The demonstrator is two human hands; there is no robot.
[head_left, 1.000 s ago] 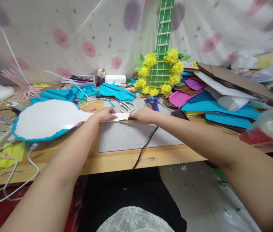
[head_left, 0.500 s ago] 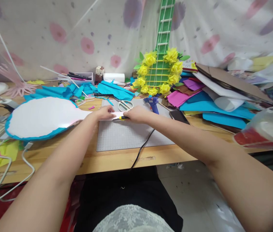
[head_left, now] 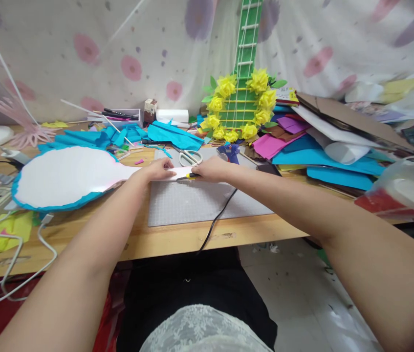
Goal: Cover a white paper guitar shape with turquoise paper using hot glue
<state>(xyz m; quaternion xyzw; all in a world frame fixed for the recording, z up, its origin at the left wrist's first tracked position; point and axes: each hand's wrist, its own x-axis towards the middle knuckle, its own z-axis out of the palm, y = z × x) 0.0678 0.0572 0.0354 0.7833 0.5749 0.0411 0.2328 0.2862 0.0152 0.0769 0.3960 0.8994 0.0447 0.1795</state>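
Observation:
A white, guitar-shaped cutout point(head_left: 69, 177) with blue paper along its rim lies on the left, its narrow neck reaching right over the cutting mat point(head_left: 207, 205). My left hand point(head_left: 158, 169) is closed on that neck, thumb and fingers pressing it. In my right hand point(head_left: 210, 170) is a yellow-and-black utility knife point(head_left: 192, 175), its blade pointing left along the neck's near edge. Whether the blade touches the neck I cannot tell. Just behind the neck lie white-handled scissors point(head_left: 191, 157), and a blue hot glue gun point(head_left: 230, 153) sits past my right hand.
A green paper guitar point(head_left: 248, 63) with yellow flowers stands at the back. Stacked coloured paper and cardboard point(head_left: 331, 161) fill the right side, near a plastic cup point(head_left: 393, 200). Blue crepe paper point(head_left: 173, 134) lies behind the mat. A black cord point(head_left: 216, 220) crosses the table's front edge.
My right hand has shifted slightly right with the utility knife, and more of the blade shows. The left hand keeps its hold on the neck. The view has tilted slightly.

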